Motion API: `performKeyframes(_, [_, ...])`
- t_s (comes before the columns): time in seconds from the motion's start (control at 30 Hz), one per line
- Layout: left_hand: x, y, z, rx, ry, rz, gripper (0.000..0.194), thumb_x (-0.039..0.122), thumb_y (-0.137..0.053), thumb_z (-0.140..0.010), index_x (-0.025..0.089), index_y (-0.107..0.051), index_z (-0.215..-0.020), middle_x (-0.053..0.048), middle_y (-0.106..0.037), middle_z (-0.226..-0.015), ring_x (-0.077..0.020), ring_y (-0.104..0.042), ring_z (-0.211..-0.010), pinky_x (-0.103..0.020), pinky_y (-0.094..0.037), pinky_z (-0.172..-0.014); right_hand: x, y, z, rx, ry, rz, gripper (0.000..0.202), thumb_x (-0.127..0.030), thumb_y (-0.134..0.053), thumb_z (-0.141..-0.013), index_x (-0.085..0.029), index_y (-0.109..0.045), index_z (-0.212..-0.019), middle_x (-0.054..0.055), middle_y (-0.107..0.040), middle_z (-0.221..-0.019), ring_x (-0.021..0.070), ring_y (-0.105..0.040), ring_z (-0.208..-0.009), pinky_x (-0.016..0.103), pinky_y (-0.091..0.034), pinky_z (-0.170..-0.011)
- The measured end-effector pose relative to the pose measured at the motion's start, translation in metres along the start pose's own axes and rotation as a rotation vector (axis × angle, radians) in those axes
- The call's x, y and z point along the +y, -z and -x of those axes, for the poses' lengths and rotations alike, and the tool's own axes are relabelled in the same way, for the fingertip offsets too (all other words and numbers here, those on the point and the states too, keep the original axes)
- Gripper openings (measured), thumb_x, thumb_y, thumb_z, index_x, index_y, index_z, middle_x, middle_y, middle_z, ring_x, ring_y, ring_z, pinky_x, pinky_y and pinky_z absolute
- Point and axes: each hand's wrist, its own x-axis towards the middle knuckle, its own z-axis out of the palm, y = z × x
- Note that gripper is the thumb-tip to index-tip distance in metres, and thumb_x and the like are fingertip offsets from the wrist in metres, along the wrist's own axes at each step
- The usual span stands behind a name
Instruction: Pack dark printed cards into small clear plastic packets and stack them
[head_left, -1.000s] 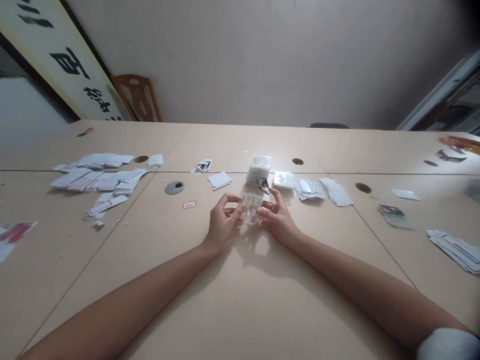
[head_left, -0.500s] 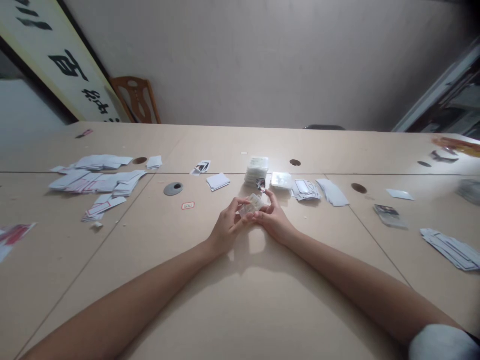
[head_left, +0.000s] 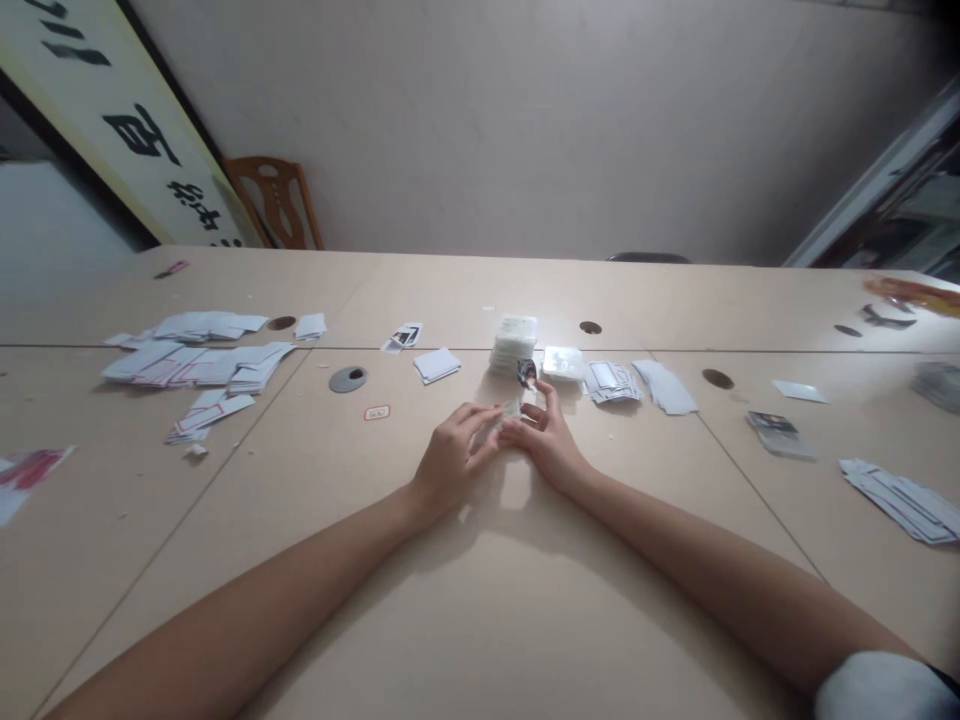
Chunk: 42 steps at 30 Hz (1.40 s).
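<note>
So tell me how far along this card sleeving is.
Looks done: a stack of clear cases sits behind the hands. In hand: left hand and right hand hold one clear-sleeved card. Left: loose white cards at left and more at right.

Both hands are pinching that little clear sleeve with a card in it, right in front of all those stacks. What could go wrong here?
The left hand and right hand pinch a small clear card sleeve by fingertips only, so it might slip or bend. The stack of sleeved cards stands just beyond the right hand; a nudge could topple it. The loose picture card lying beside the right fingers could get swept aside.
</note>
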Motion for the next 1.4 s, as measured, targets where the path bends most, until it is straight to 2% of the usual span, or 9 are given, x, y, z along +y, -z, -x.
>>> performKeyframes(0.27, [0.000,-0.002,0.006,-0.070,-0.153,-0.309,0.026,0.017,-0.043,-0.092,0.014,-0.061,-0.112,-0.010,-0.072,-0.095,-0.0219,-0.070,-0.084,-0.032,-0.055,-0.072,-0.004,-0.004,0.005,0.010,-0.008,0.136,0.075,-0.036,-0.082,-0.072,-0.030,-0.032,-0.127,-0.004,-0.064,-0.086,0.0191,-0.071,-0.085,0.034,-0.059,-0.078])
performKeyframes(0.5, [-0.001,-0.004,0.008,-0.061,-0.234,-0.450,0.024,0.015,-0.041,-0.092,0.014,-0.061,-0.105,-0.009,-0.071,-0.086,-0.0215,-0.069,-0.072,-0.028,-0.051,-0.056,-0.004,-0.009,0.010,-0.013,-0.017,0.123,0.079,-0.038,-0.080,-0.074,-0.028,-0.027,-0.132,-0.003,-0.071,-0.080,0.0184,-0.071,-0.078,0.034,-0.058,-0.077])
performKeyframes(0.7, [0.002,-0.004,0.009,-0.049,-0.143,-0.344,0.025,0.017,-0.041,-0.092,0.014,-0.062,-0.105,-0.010,-0.070,-0.088,-0.0201,-0.068,-0.075,-0.028,-0.054,-0.062,-0.004,-0.009,0.011,-0.015,-0.031,0.083,0.086,-0.034,-0.080,-0.075,-0.030,-0.022,-0.138,-0.003,-0.072,-0.081,0.0192,-0.072,-0.078,0.034,-0.058,-0.076])
performKeyframes(0.9, [0.002,-0.005,0.009,-0.025,-0.117,-0.328,0.025,0.018,-0.042,-0.091,0.014,-0.064,-0.102,-0.010,-0.071,-0.087,-0.0209,-0.068,-0.075,-0.030,-0.055,-0.064,-0.004,-0.009,0.012,-0.033,-0.039,0.059,0.084,-0.032,-0.079,-0.076,-0.031,-0.021,-0.138,-0.004,-0.072,-0.076,0.0178,-0.072,-0.072,0.033,-0.059,-0.074])
performKeyframes(1.07, [0.006,-0.001,0.005,-0.006,0.012,-0.087,0.027,0.023,-0.049,-0.092,0.017,-0.067,-0.111,-0.011,-0.073,-0.103,-0.0222,-0.069,-0.091,-0.035,-0.056,-0.083,-0.003,-0.008,0.008,-0.011,-0.028,-0.008,0.090,-0.032,-0.081,-0.074,-0.031,-0.020,-0.139,0.000,-0.074,-0.090,0.0202,-0.073,-0.081,0.038,-0.059,-0.080])
performKeyframes(1.17, [0.007,0.000,0.002,0.043,0.157,0.190,0.029,0.032,-0.052,-0.093,0.019,-0.069,-0.112,-0.010,-0.073,-0.107,-0.0214,-0.070,-0.095,-0.032,-0.058,-0.079,0.000,-0.005,0.003,-0.016,-0.001,-0.075,0.085,-0.034,-0.080,-0.075,-0.032,-0.022,-0.138,0.001,-0.074,-0.097,0.0207,-0.073,-0.086,0.041,-0.058,-0.083])
performKeyframes(1.23, [0.006,0.000,-0.001,0.123,0.291,0.348,0.030,0.038,-0.056,-0.091,0.017,-0.070,-0.108,-0.010,-0.073,-0.103,-0.0216,-0.071,-0.092,-0.031,-0.060,-0.075,0.002,-0.004,-0.001,0.014,-0.018,-0.136,0.077,-0.037,-0.077,-0.077,-0.033,-0.027,-0.134,0.001,-0.073,-0.097,0.0207,-0.072,-0.086,0.042,-0.058,-0.082])
performKeyframes(1.33, [0.001,0.001,-0.004,0.231,0.472,0.523,0.038,0.045,-0.059,-0.088,0.013,-0.068,-0.105,-0.009,-0.074,-0.092,-0.0222,-0.072,-0.086,-0.033,-0.062,-0.071,0.002,-0.003,-0.005,0.094,-0.034,-0.248,0.067,-0.039,-0.076,-0.074,-0.035,-0.034,-0.127,-0.001,-0.070,-0.100,0.0224,-0.071,-0.092,0.042,-0.059,-0.079])
performKeyframes(1.4, [-0.001,0.002,-0.005,0.257,0.514,0.584,0.042,0.048,-0.058,-0.087,0.012,-0.066,-0.107,-0.009,-0.073,-0.090,-0.0221,-0.073,-0.086,-0.032,-0.062,-0.069,0.001,-0.003,-0.008,0.124,-0.023,-0.294,0.065,-0.037,-0.077,-0.072,-0.036,-0.037,-0.123,-0.001,-0.069,-0.102,0.0236,-0.070,-0.098,0.043,-0.059,-0.078])
